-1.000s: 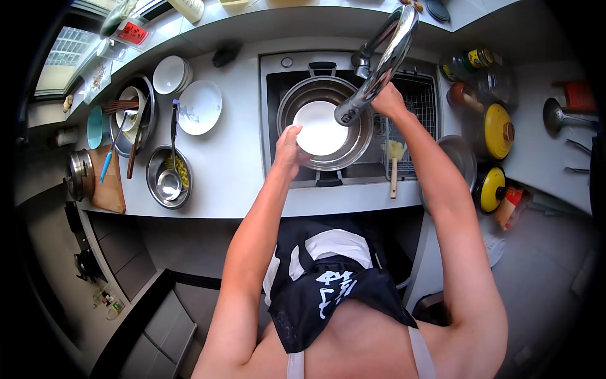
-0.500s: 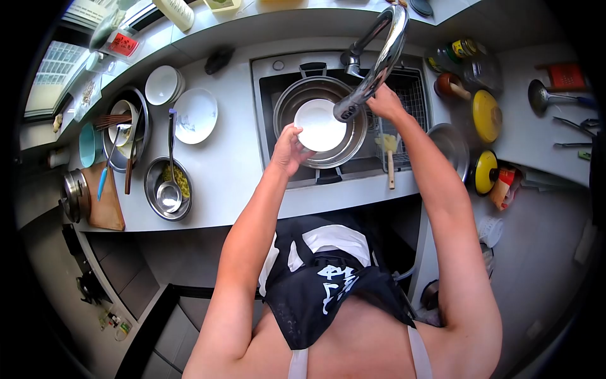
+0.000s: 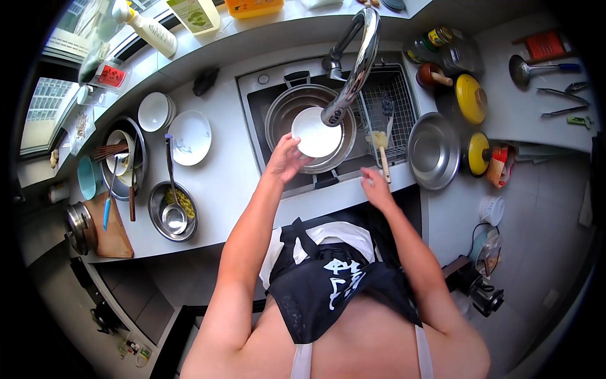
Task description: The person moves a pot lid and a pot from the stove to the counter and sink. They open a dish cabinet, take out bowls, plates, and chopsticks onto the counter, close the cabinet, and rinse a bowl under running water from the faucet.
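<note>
My left hand grips the left rim of a white bowl, thumb on the edge. The bowl is under the spout of the chrome faucet, above a large steel pot in the sink. Below the sink's front edge is my right hand, holding nothing, its fingers partly stretched out. Close to it lies a brush with a wooden handle, its bristles against the wire basket. Whether water runs from the spout is unclear.
On the left counter stand white plates, stacked bowls, a steel bowl with a ladle and a basin of utensils. To the right are a steel basin and yellow-lidded pots. Bottles line the sill.
My right hand has left the faucet's base and come back toward me, to the sink's front edge. My left hand still holds the bowl beneath the spout. The view has shifted slightly.
</note>
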The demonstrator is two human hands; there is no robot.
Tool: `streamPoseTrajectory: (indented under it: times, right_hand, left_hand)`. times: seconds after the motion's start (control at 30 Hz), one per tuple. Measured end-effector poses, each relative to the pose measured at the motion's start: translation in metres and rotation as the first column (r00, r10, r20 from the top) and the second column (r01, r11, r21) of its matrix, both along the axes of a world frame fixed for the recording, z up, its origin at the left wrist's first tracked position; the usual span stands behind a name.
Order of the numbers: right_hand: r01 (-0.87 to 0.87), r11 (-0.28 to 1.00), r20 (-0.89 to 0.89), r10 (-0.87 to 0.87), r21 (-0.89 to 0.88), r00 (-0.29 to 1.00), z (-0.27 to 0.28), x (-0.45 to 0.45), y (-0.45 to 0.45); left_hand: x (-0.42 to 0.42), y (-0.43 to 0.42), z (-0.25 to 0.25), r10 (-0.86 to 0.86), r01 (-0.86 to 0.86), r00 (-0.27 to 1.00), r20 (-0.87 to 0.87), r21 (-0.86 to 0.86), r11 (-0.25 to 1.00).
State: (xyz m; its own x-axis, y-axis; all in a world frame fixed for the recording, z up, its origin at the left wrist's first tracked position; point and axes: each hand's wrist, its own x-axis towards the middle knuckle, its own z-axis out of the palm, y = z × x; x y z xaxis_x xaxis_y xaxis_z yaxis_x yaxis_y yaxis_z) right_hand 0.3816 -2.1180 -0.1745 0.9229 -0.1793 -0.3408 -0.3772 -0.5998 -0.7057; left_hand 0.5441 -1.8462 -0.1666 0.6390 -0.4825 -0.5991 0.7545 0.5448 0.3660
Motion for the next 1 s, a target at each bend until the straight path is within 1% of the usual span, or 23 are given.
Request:
streamPoseTrajectory:
  times: [0.07,0.13,0.17,0.2,0.27,0.3,0.4,0.43,0.47,0.53,0.57,0.6,0.67,0.73,0.8,0.83,0.9,0.93,1.0]
  right_hand:
    - [0.051,0.998,0.05,-0.05,-0.024,0.998,-0.01,-0.037,0.012]
    - [0.1,0.983,0.044,-0.095,-0.152,0.995,-0.009,-0.06,0.028]
    - [0.159,0.983,0.027,-0.157,-0.09,0.987,-0.007,-0.069,0.035]
    - [0.162,0.983,0.03,-0.16,-0.088,0.987,-0.008,-0.076,0.039]
    - [0.175,0.982,-0.024,-0.177,-0.07,0.984,-0.014,-0.09,0.042]
    - [0.185,0.981,0.024,-0.184,-0.06,0.983,-0.013,-0.093,0.044]
    - [0.173,0.984,0.003,-0.173,-0.045,0.985,-0.042,-0.111,0.028]
    - [0.281,0.958,-0.057,-0.277,0.057,0.959,-0.047,-0.116,0.026]
    - [0.283,0.957,-0.057,-0.28,0.058,0.958,-0.052,-0.122,0.023]
    - [0.464,0.872,-0.369,-0.384,0.157,0.846,-0.057,-0.132,0.013]
    - [0.506,0.848,-0.433,-0.402,0.156,0.807,-0.058,-0.138,0.009]
    - [0.506,0.848,-0.433,-0.402,0.157,0.807,-0.061,-0.145,0.006]
    - [0.609,0.783,-0.502,-0.479,0.126,0.72,-0.069,-0.162,0.002]
    - [0.611,0.785,-0.516,-0.483,0.104,0.708,-0.073,-0.176,-0.002]
    - [0.493,0.87,-0.476,-0.427,0.016,0.769,-0.075,-0.181,-0.003]
    - [0.49,0.872,-0.475,-0.424,0.017,0.771,-0.074,-0.181,-0.003]
    - [0.388,0.922,-0.425,-0.347,0.01,0.836,-0.073,-0.179,-0.002]
    - [0.386,0.922,-0.424,-0.345,0.011,0.837,-0.073,-0.176,-0.001]
    - [0.396,0.913,-0.404,-0.327,0.096,0.854,-0.073,-0.166,0.0]
  left_hand:
    - [0.001,0.001,0.001,-0.017,0.017,1.0,-0.004,-0.019,1.0]
    - [0.001,0.001,0.003,-0.018,0.017,1.0,-0.006,-0.019,1.0]
    - [0.002,0.001,0.004,-0.015,0.015,1.0,-0.012,-0.018,1.0]
    - [0.002,0.001,0.005,-0.018,0.018,1.0,-0.009,-0.016,1.0]
    - [0.002,0.001,0.005,0.013,-0.013,0.999,-0.046,0.006,1.0]
    - [0.003,0.0,0.006,0.01,-0.01,0.999,-0.041,0.006,1.0]
    - [0.003,-0.002,0.005,0.019,-0.018,0.998,-0.062,0.013,1.0]
    - [0.003,-0.002,0.003,0.02,-0.019,0.997,-0.069,0.008,1.0]
    - [0.003,-0.002,0.001,0.021,-0.021,0.997,-0.078,0.003,1.0]
    - [0.004,-0.003,-0.002,0.025,-0.026,0.997,-0.079,-0.012,1.0]
    - [0.005,-0.003,-0.004,0.032,-0.034,0.996,-0.08,-0.028,0.999]
    - [0.006,-0.004,-0.003,0.032,-0.034,0.996,-0.08,-0.028,0.999]
    - [0.004,-0.006,0.001,0.033,-0.032,0.994,-0.1,0.013,0.999]
    - [0.003,-0.006,0.0,0.034,-0.032,0.995,-0.099,0.013,0.999]
    - [0.004,-0.007,0.001,0.035,-0.033,0.995,-0.094,0.013,0.999]
    - [0.003,-0.007,0.001,0.042,-0.04,0.994,-0.098,0.02,0.999]
    - [0.002,-0.007,0.001,0.051,-0.049,0.994,-0.101,0.026,0.998]
    - [0.001,-0.007,0.001,0.059,-0.057,0.992,-0.109,0.023,0.998]
    - [0.001,-0.007,0.001,0.069,-0.067,0.991,-0.115,0.021,0.998]
